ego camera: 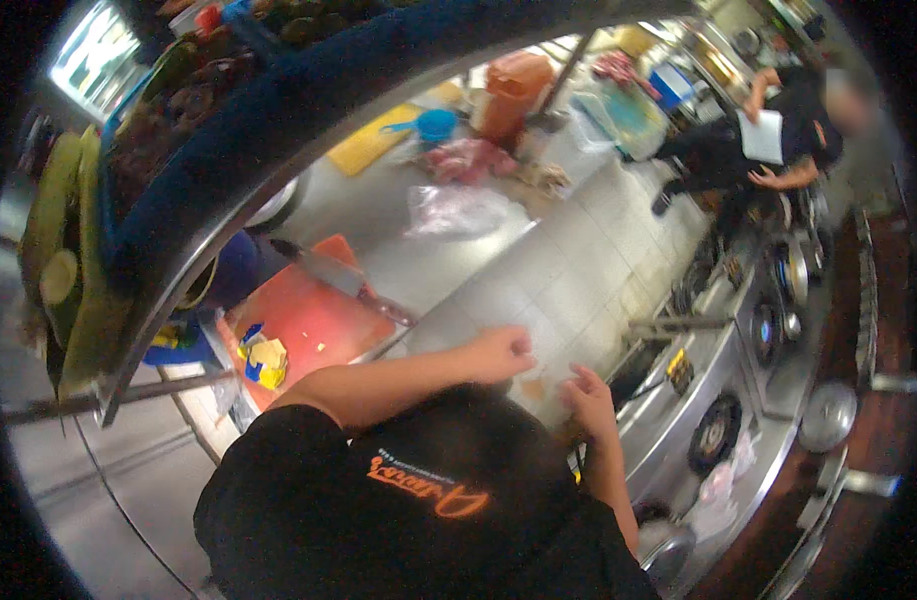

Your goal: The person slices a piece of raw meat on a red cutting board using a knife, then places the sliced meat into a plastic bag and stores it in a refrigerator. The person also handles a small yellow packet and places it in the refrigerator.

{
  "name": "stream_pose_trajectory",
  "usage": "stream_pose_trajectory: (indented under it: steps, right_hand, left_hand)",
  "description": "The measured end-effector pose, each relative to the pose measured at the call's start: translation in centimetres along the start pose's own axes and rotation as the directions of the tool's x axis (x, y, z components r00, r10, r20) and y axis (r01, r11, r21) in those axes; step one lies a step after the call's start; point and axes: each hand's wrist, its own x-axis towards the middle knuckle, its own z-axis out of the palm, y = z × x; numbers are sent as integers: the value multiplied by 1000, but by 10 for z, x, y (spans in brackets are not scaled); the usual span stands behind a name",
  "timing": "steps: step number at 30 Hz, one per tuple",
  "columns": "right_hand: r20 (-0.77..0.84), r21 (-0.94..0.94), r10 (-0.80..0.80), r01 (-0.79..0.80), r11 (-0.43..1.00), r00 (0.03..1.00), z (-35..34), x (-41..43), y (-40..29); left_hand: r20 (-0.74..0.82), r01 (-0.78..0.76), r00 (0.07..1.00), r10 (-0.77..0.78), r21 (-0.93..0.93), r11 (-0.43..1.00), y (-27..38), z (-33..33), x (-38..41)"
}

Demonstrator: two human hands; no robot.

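My left hand (503, 354) hangs over the tiled aisle, its fingers curled; blur hides whether they touch each other, and nothing shows in them. My right hand (590, 397) is raised beside it, fingers loosely apart, with no object in it. On the metal counter by my left arm lies a red cutting board (308, 319). A knife (338, 277) rests across its far edge, handle towards the aisle. A crumpled yellow-and-blue wrapper with a pale block (266, 360) sits at the board's near corner, and small pale crumbs are scattered on the board.
A metal shelf edge (196, 277) carrying produce curves overhead at left. Further along the counter are a plastic bag (455, 210), a blue dipper (434, 125) and a brown bin (515, 90). A stove with a burner (716, 433) lines the right. A person (796, 135) holding a white sheet stands beyond.
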Motion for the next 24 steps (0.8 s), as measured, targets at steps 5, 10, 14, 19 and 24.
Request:
stream_pose_trajectory:
  steps: [5,10,14,19,24]
  right_hand:
    - [310,-237,4,74,969,951,15,102,-38]
    - [504,-393,-218,447,804,835,74,193,-125]
    - [583,-267,-393,625,734,711,141,248,-169]
    - [754,-175,-384,726,665,533,232,213,-163]
    - [979,-140,-99,943,302,178,305,96,-119]
  left_hand:
    - [-255,204,942,-220,-87,975,-16,-38,-35]
    - [-619,339,703,-350,-141,930,-16,-33,-81]
    - [-744,387,472,-474,-308,869,-8,1,-124]
    - [-776,342,278,-567,-472,813,11,54,-169]
    - [-792,292,46,-609,-572,766,-1,108,-217]
